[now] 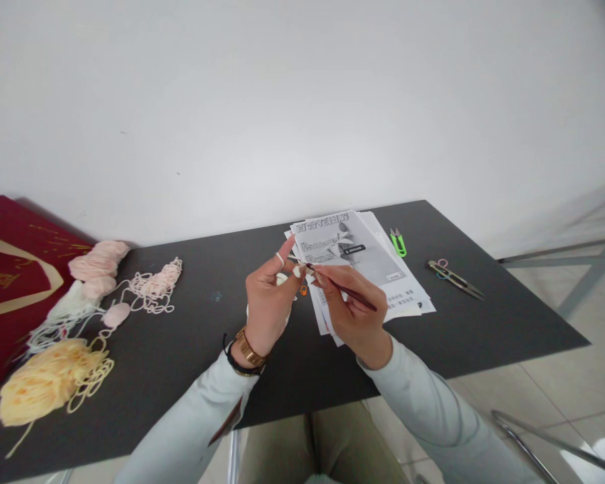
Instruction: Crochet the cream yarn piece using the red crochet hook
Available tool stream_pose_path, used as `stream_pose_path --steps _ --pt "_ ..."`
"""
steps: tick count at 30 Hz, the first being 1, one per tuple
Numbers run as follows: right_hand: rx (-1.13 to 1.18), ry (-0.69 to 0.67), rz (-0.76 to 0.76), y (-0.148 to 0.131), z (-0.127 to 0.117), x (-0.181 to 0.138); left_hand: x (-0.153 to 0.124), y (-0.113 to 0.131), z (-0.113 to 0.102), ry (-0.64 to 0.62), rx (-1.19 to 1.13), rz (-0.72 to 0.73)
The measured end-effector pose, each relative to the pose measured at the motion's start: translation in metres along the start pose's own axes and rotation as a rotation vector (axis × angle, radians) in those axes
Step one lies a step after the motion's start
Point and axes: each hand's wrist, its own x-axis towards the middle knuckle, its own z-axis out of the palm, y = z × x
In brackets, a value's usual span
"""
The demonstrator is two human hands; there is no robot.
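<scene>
My left hand [267, 302] is raised over the dark table [191, 349], fingers closed on a small white crochet piece [296, 271], with pale yarn looped over the index finger. My right hand [350, 306] pinches a dark crochet hook [345, 290] like a pen, its tip at the white piece. A small orange marker [303, 290] hangs just below the work. Both hands hover above printed instruction sheets [368, 259].
Pink yarn balls [98, 265], a loose pink tangle [154, 286] and a yellow yarn heap [50, 380] lie at the left, beside a dark red bag [5, 282]. Green snips [398, 242] and metal scissors [454, 277] lie right of the sheets. A white wall stands behind.
</scene>
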Motion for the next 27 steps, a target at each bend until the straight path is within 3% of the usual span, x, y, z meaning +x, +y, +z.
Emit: stream_pose_path --steps 3,6,9,12,15,18,27 --pt "-0.145 -0.159 -0.241 0.000 -0.009 0.000 -0.001 0.007 0.004 -0.017 -0.161 -0.098" --pt "-0.151 -0.222 -0.279 -0.001 -0.014 0.001 -0.001 0.017 0.007 -0.071 -0.344 -0.238" --pt "-0.021 -0.109 -0.174 -0.003 -0.012 0.004 0.002 0.025 0.004 -0.116 -0.378 -0.305" --pt "0.191 -0.006 0.063 -0.004 -0.006 0.008 0.006 0.030 -0.003 -0.162 -0.303 -0.296" --pt "0.421 0.042 0.275 -0.004 -0.004 0.013 0.011 0.037 -0.011 -0.204 -0.247 -0.307" --pt "0.511 0.068 0.412 -0.004 -0.006 0.017 0.014 0.043 -0.016 -0.239 -0.226 -0.374" --pt "0.514 0.065 0.436 -0.003 -0.012 0.022 0.013 0.045 -0.018 -0.316 -0.230 -0.409"
